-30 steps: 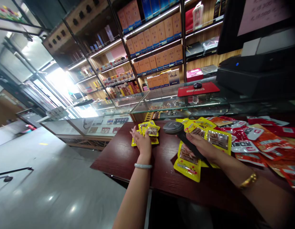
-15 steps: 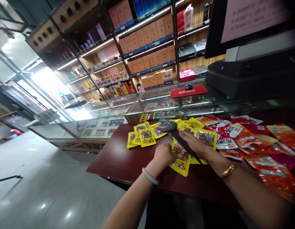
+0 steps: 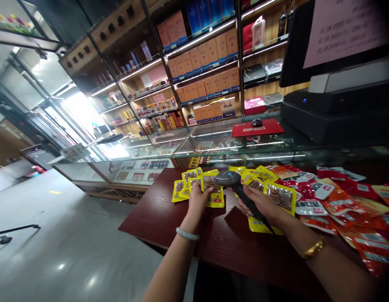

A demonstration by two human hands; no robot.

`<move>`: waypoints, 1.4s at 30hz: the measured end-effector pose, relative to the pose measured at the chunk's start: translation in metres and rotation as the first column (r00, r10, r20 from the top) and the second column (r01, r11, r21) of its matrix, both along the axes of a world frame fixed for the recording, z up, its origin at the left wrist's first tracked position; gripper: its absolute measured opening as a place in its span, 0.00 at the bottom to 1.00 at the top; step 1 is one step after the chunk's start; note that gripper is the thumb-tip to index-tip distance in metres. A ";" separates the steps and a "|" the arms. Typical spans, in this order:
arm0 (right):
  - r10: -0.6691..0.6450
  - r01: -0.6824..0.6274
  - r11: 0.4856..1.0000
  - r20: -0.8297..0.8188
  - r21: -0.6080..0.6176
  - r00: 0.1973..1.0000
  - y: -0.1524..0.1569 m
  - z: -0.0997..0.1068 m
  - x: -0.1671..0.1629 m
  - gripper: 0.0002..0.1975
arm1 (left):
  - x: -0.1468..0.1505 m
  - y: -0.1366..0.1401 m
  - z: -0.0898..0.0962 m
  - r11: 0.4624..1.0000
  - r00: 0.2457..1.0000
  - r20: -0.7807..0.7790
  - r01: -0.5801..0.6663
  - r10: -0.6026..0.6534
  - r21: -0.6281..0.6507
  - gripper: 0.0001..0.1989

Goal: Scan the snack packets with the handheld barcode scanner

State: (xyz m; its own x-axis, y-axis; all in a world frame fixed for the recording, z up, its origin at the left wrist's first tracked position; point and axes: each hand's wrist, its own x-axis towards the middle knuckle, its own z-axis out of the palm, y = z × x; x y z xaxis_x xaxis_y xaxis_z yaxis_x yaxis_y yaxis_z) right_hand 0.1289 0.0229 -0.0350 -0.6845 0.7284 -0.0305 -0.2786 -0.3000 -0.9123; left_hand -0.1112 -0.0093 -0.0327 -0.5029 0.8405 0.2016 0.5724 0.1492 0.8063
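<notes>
My right hand [image 3: 260, 203] is wrapped round the handle of a black barcode scanner [image 3: 229, 178], whose head points left over the brown table. On the left, my left hand [image 3: 199, 199] has its thumb and fingers on a yellow snack packet [image 3: 215, 199] with a clear window, at the pile of yellow packets [image 3: 179, 191]. Part of that packet is covered by my fingers. More yellow packets, such as a large one [image 3: 279, 196], lie behind and beneath my right hand.
Red and orange snack bags [image 3: 342, 199] are heaped on the right of the table [image 3: 213, 239]. Behind it runs a glass display counter [image 3: 203, 140] with a red mat and mouse [image 3: 256, 122]. A monitor [image 3: 291, 54] stands at the upper right, with stocked shelves beyond.
My left hand has moved left from beside the scanner to the left pile, carrying a yellow packet. My right hand still holds the scanner. The view has shifted slightly.
</notes>
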 end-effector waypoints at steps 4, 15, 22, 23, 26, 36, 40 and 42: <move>-0.025 0.025 0.999 0.017 -0.022 1.000 0.003 -0.003 0.000 0.25 | -0.010 0.005 -0.001 1.000 0.999 -0.031 -0.011 0.011 -0.012 0.18; -0.243 0.243 0.970 0.017 0.004 0.970 0.011 0.008 0.007 0.27 | 0.041 0.032 0.018 0.994 0.810 -0.587 -0.042 -0.024 -0.098 0.21; -0.306 0.303 0.950 0.027 0.076 0.952 0.025 0.014 0.021 0.29 | 0.100 0.066 0.000 0.933 0.775 -0.590 0.000 -0.227 -0.360 0.37; -0.301 0.298 0.951 0.019 0.082 0.954 0.026 0.014 0.022 0.29 | 0.101 0.069 -0.003 0.933 0.790 -0.575 -0.007 -0.215 -0.360 0.38; -0.292 0.290 0.953 0.007 0.089 0.956 0.028 0.013 0.022 0.29 | 0.097 0.072 -0.011 0.935 0.851 -0.490 -0.001 -0.186 -0.356 0.37; -0.328 0.326 0.945 0.074 0.037 0.942 0.031 0.011 0.019 0.29 | 0.075 0.104 -0.015 0.930 0.969 -0.178 0.098 -0.170 -0.355 0.14; -0.332 0.330 0.943 0.067 0.040 0.941 0.032 0.011 0.019 0.30 | 0.056 0.103 -0.011 0.979 0.987 -0.153 0.009 -0.040 -0.203 0.07; -0.322 0.318 0.946 0.066 0.058 0.945 0.032 0.010 0.019 0.30 | 0.041 0.098 -0.010 0.993 0.990 -0.123 -0.073 0.061 -0.096 0.06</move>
State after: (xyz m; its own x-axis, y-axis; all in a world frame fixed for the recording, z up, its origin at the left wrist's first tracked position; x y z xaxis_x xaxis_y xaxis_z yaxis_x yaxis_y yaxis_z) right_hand 0.1481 0.0544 -0.0246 -0.4124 0.9104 -0.0336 -0.2847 -0.1638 -0.9445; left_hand -0.0699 0.0885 -0.0426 -0.5362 0.8246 0.1806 0.6501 0.2669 0.7115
